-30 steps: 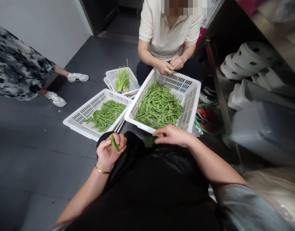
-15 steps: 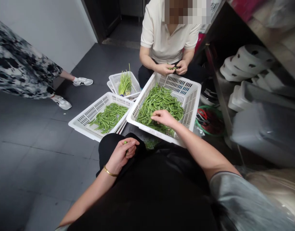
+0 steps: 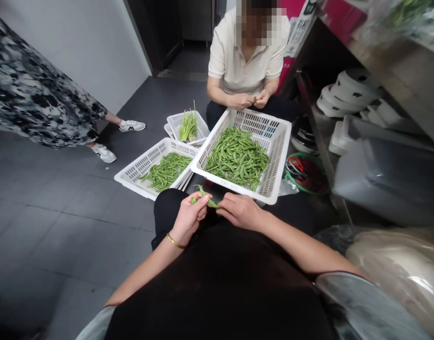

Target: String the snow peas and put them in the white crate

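A green pea pod [image 3: 210, 203] stretches between my two hands, just short of the large white basket [image 3: 234, 185]. My left hand [image 3: 191, 213] is closed on the pod's left part, and a second bit of green shows at its palm. With fingertips pinched, my right hand [image 3: 240, 210] grips the other end of the same pod. Many flat pea pods [image 3: 238, 158] are heaped in the large basket. To its left, a shallower white basket [image 3: 126, 178] carries a smaller pile of pea pods [image 3: 167, 170].
Opposite me sits a person in a cream shirt [image 3: 238, 61], hands together over the basket's far rim. A small basket [image 3: 176, 123] bears a bundle of green stems [image 3: 188, 127]. Another person's shoes [image 3: 105, 153] stand at left. Shelving with grey bins [image 3: 387, 174] lines the right.
My right hand has drawn back from over the large basket to meet my left hand. A pea pod is now held between them. The view has shifted slightly.
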Motion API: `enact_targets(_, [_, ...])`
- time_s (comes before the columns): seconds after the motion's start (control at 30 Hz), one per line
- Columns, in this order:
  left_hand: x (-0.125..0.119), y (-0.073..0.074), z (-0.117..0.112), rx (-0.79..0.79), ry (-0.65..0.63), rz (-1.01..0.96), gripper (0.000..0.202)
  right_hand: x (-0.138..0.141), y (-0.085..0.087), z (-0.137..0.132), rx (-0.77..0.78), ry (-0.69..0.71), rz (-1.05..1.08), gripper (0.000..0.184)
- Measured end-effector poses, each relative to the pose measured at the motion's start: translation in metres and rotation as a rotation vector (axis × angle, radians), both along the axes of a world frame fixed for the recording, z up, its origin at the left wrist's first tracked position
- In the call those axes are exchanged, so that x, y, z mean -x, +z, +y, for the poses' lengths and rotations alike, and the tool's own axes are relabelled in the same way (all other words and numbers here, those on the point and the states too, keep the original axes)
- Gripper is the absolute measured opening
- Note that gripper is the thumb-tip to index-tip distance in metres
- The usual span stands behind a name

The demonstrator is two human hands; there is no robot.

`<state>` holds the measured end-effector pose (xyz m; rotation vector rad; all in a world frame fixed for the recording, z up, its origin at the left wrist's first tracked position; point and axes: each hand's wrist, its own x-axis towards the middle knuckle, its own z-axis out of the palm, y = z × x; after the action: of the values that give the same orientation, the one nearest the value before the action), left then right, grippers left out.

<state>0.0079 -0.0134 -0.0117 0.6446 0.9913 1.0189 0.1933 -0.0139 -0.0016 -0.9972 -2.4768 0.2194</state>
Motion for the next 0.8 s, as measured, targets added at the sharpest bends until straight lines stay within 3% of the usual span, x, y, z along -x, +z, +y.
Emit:
enact_targets(0.13, [0.003, 0.005, -0.005, -0.022, -0.047, 0.043, 0.027, 0.006, 0.011, -0.004, 0.097, 0.125, 0.001, 0.029])
enact_targets(0.23, [0.007, 0.004, -0.007, 0.047, -0.314, -0.021, 0.027, 0.008, 0.016, -0.005, 0.361, 0.362, 0.159, 0.024])
enact_targets(0.3, [0.011, 0.002, -0.007, 0.084, -0.477, -0.053, 0.027, 0.001, 0.020, -0.002, 0.528, 0.429, 0.273, 0.023])
enact_targets(0.37, [0.015, 0.001, -0.006, 0.085, -0.555, -0.050, 0.026, -0.015, 0.023, 0.005, 0.635, 0.298, 0.387, 0.025])
enact_targets(0.5, [0.022, 0.002, -0.003, 0.091, -0.597, -0.050, 0.027, -0.059, 0.025, 0.023, 0.746, -0.134, 0.614, 0.029])
enact_targets(0.57, [0.023, 0.003, -0.002, 0.102, -0.594, -0.067, 0.030, -0.071, 0.026, 0.028, 0.729, -0.204, 0.601, 0.030])
enact_targets(0.63, [0.024, 0.004, -0.001, 0.109, -0.595, -0.087, 0.032, -0.067, 0.029, 0.028, 0.589, -0.197, 0.447, 0.024])
enact_targets(0.73, [0.023, 0.004, 0.002, 0.100, -0.633, -0.087, 0.031, -0.040, 0.033, 0.018, 0.289, -0.054, 0.067, 0.029])
enact_targets(0.8, [0.022, 0.005, 0.003, 0.066, -0.653, -0.008, 0.028, -0.019, 0.033, 0.011, 0.163, 0.091, -0.153, 0.023])
